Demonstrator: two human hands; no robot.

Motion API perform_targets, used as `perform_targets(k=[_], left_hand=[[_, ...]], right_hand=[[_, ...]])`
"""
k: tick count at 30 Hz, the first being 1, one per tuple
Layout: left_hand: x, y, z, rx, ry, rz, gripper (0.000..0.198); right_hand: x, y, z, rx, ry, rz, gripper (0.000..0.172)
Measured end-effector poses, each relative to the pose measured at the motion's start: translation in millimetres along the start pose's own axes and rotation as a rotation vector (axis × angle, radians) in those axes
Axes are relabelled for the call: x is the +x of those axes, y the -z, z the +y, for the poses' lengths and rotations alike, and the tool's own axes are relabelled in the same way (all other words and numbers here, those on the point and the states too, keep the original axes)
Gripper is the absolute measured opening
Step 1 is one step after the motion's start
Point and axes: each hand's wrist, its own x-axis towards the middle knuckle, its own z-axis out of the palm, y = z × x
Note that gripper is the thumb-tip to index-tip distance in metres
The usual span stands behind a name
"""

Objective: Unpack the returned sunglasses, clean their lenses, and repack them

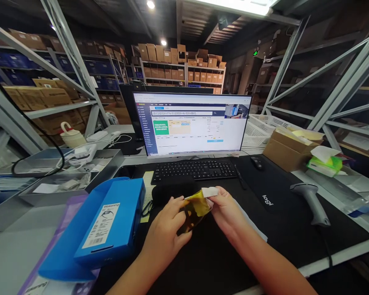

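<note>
Between my hands, above the black desk mat, is a shiny yellow tinted lens (197,205), apparently part of a pair of glasses whose frame is mostly hidden. My left hand (169,229) grips its left side, with the thumb below and the fingers on top. My right hand (223,207) pinches a white cloth (209,191) with a zigzag edge against the lens's right end. More pale material shows beneath my right forearm. A black case-like object (167,190) lies just behind my left hand. Left of that hand rests an open blue box (110,221) with a glasses picture on its label.
A keyboard (197,170) and a lit monitor (190,125) stand ahead. To the right are a mouse (257,163), a grey barcode scanner (312,203), a cardboard box (290,149) and a green tissue pack (326,164). Grey trays (70,186) hold small items at left.
</note>
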Motion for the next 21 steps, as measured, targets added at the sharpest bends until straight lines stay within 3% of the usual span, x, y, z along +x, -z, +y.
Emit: perform_targets(k=[4,7,10,16,19,21], left_hand=[[-1,3.4,-7,-0.063,0.047,0.021,0.033],[-3,3.8,-8,-0.092,0.058,0.072,0.028],[-4,4.4,-7,-0.083,0.039,0.135,0.026],[-4,4.1,-3,-0.004,0.079,0.257,0.011],[-5,2.2,-2,0.037,0.127,0.254,0.008],[-6,0.6,0,0.127,0.126,0.245,0.014]], right_hand=[[13,12,-19,-0.032,0.247,0.082,0.025],[10,12,-28,-0.078,0.349,-0.001,0.024],[-1,10,-24,-0.117,0.313,-0.087,0.035],[-15,8,-4,-0.186,0.242,-0.146,0.032],[-24,2,11,-0.280,0.221,-0.187,0.030],[-33,-4,22,-0.418,0.233,-0.283,0.027]])
